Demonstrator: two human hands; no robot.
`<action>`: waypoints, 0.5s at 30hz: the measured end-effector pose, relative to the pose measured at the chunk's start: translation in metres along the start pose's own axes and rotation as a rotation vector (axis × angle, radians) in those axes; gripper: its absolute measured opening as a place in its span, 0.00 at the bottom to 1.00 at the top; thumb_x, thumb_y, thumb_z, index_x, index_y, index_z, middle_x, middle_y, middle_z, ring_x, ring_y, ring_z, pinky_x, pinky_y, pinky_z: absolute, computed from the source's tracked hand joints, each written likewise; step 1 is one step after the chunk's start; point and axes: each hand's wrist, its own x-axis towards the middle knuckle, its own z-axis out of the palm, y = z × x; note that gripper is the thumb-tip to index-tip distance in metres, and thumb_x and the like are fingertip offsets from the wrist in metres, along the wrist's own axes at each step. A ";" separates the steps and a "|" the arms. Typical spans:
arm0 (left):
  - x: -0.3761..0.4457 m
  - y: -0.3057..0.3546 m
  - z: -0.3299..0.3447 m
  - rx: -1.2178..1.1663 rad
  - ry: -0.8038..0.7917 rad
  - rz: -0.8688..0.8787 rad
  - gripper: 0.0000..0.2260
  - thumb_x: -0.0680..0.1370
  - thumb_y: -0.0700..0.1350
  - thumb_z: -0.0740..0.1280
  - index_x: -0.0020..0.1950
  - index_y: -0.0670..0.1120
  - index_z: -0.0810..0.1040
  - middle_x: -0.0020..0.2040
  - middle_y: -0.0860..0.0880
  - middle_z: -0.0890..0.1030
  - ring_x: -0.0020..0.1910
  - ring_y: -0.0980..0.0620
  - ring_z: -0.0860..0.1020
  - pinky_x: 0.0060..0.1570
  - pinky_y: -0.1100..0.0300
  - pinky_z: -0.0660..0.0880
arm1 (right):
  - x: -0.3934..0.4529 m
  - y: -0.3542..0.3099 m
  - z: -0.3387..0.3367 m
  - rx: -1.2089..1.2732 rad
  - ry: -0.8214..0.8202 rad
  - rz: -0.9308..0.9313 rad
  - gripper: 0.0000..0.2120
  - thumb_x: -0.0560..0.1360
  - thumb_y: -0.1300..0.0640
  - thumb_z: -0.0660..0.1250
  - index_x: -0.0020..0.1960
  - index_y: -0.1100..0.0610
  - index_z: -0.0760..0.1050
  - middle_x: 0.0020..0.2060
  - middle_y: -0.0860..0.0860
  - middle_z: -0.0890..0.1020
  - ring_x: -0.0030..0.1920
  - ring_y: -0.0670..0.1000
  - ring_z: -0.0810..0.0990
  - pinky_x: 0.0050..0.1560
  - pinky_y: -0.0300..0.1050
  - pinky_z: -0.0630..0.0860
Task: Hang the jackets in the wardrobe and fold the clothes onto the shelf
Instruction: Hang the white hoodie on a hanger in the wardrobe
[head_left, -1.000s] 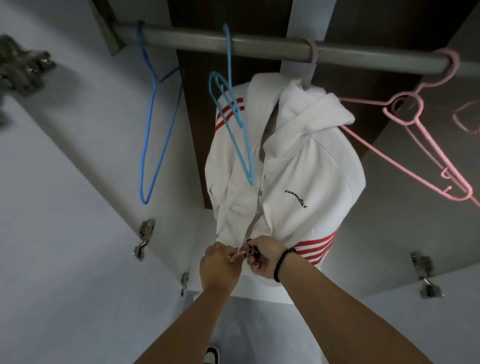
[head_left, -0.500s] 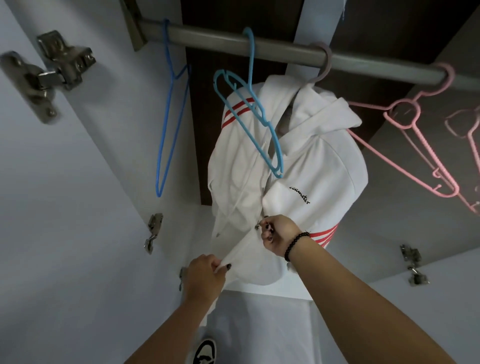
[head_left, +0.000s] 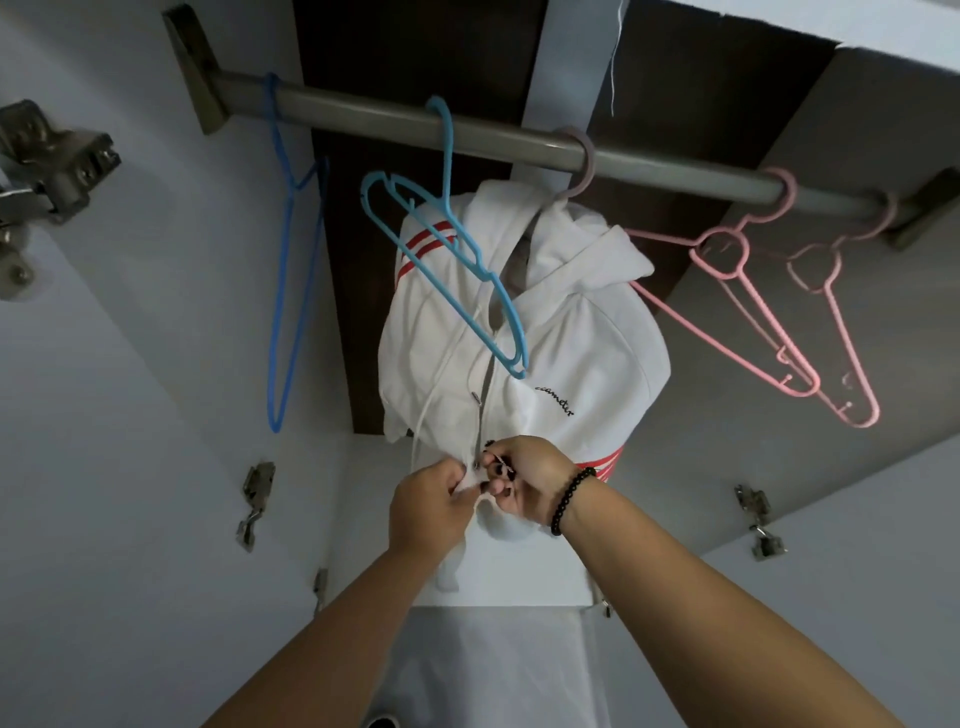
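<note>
White fabric with red stripes fills the middle of the frame: a hooded jacket (head_left: 561, 332) is hung from the grey rail (head_left: 649, 161) across the top. At its lower front, both hands are closed on it. The left hand (head_left: 431, 504) pinches the hem fabric; the right hand (head_left: 524, 478), wearing a black bead bracelet (head_left: 569, 499), pinches the zipper area. Blue hangers (head_left: 452, 270) hang at upper left, pink hangers (head_left: 753, 312) at upper right.

Home bedroom wardrobe interior, metal hanging rail (head_left: 649, 158), plastic hangers (head_left: 457, 291) (blue, pink), door hinges (head_left: 52, 161)
</note>
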 end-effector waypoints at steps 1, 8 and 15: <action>-0.003 -0.005 0.002 0.011 -0.018 -0.019 0.23 0.70 0.47 0.74 0.27 0.50 0.59 0.23 0.53 0.63 0.25 0.55 0.62 0.26 0.61 0.59 | 0.001 -0.001 -0.003 0.029 0.018 0.007 0.14 0.75 0.64 0.55 0.32 0.57 0.69 0.25 0.49 0.66 0.18 0.45 0.65 0.19 0.32 0.61; -0.014 -0.040 0.002 0.158 -0.168 -0.262 0.15 0.72 0.52 0.73 0.32 0.50 0.70 0.30 0.55 0.73 0.31 0.55 0.74 0.30 0.63 0.69 | -0.003 -0.002 -0.016 0.008 0.029 -0.035 0.14 0.77 0.62 0.55 0.33 0.57 0.69 0.24 0.49 0.66 0.19 0.46 0.67 0.21 0.32 0.62; 0.006 0.011 -0.004 -0.111 0.051 0.138 0.12 0.69 0.40 0.72 0.41 0.48 0.68 0.37 0.56 0.70 0.36 0.56 0.70 0.34 0.66 0.67 | -0.021 -0.010 -0.005 -0.507 -0.116 -0.172 0.11 0.74 0.61 0.59 0.34 0.58 0.73 0.24 0.52 0.71 0.26 0.50 0.74 0.28 0.36 0.67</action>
